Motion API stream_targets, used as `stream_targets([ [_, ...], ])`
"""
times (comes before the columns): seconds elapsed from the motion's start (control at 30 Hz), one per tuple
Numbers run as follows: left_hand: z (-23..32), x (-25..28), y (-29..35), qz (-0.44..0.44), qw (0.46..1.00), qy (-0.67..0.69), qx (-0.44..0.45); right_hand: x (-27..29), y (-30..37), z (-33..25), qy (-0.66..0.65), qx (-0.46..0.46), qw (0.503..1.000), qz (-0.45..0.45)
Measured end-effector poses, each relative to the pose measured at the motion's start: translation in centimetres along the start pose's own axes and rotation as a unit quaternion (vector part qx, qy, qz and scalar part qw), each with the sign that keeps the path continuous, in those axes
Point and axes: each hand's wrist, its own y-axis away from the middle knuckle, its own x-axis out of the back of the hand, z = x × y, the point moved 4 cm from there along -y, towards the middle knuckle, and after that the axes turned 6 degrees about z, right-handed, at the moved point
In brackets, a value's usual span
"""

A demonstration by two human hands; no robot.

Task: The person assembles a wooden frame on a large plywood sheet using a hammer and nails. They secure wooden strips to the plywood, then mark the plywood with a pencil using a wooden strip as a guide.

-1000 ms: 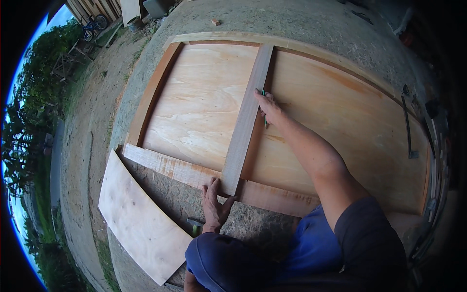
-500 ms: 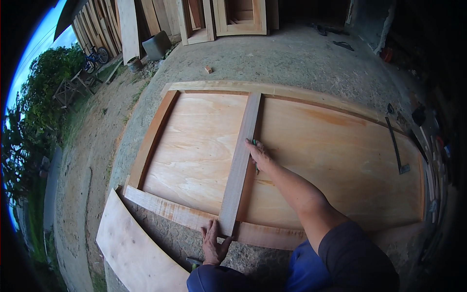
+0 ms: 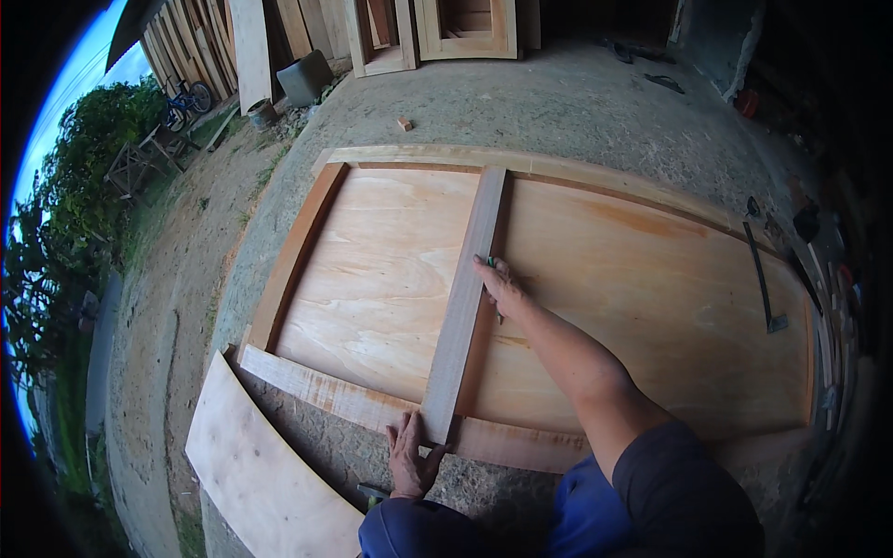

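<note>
A wooden panel frame (image 3: 298,381) lies flat on the ground, with light plywood panels (image 3: 381,251) set inside it. Across it runs a loose-looking wooden crosspiece (image 3: 465,279), from the far rail to the near one. My right hand (image 3: 503,286) rests at the right edge of this board, around mid-length, its fingers closed on a slim green pencil (image 3: 490,262). The forefinger and thumb touch the board. At the near end, my left hand (image 3: 412,460) lies with fingers spread against the near rail and the crosspiece's end. A dark try square (image 3: 775,323) lies on the right panel.
A thin plywood sheet (image 3: 251,456) lies at the lower left, beside a partly hidden tool (image 3: 374,491) near my knee. A small wood block (image 3: 405,124) sits on the concrete beyond. Wooden frames (image 3: 465,37) stand at the back, and long strips (image 3: 828,307) lie at the right.
The whole view has shifted slightly. Both hands keep their places on the crosspiece and near rail, and the pencil stays in my right hand.
</note>
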Motion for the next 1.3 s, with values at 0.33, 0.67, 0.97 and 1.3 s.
stream_targets([
  [0.33,1.0,-0.9,-0.6,-0.017,0.999,-0.035,-0.011,4.5,2.7,-6.3,0.096,0.168,0.98,0.045],
  [0.67,1.1,-0.2,-0.6,-0.02,0.998,-0.052,-0.006,6.2,24.0,8.5,-0.005,0.131,0.962,-0.241],
  [0.97,1.3,-0.4,-0.2,-0.02,0.998,-0.061,0.003,4.3,24.9,8.4,0.028,0.236,0.946,-0.222],
  [1.3,1.1,-0.8,-0.1,-0.012,0.998,-0.06,0.006,3.8,23.9,9.9,0.016,0.185,0.945,-0.267],
])
